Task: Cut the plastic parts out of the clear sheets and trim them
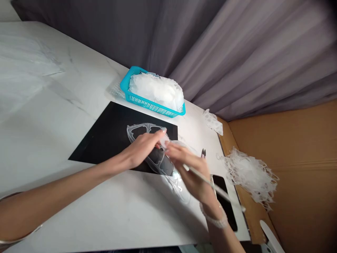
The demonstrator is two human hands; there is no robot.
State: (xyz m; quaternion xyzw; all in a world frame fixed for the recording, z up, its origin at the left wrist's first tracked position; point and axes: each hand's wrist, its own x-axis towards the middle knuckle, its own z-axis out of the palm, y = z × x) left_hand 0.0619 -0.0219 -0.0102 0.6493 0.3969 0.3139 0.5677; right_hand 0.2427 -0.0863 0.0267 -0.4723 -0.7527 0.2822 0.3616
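Observation:
A translucent sheet (133, 136) with several shaped openings lies partly on a black mat (92, 140), its near end hanging over onto the white table. My left hand (140, 149) rests over the sheet, thumb and fingers closed on a small translucent white piece (164, 141). Close by, the fingertips of my right hand (193, 172) touch or nearly touch that same piece; they are blurred. A thin white stick-like tool (223, 194) runs through my right hand, pointing back past the wrist. Its working tip is hidden.
Behind the mat stands a blue basket (155, 107) heaped with translucent white pieces (158, 88). To the right are a phone (225, 200), dark tool tips (203, 153), a crumpled dotted packet (212, 122) and a tangle of scraps (250, 175) beside cardboard. Clear plastic film (23, 66) lies at left.

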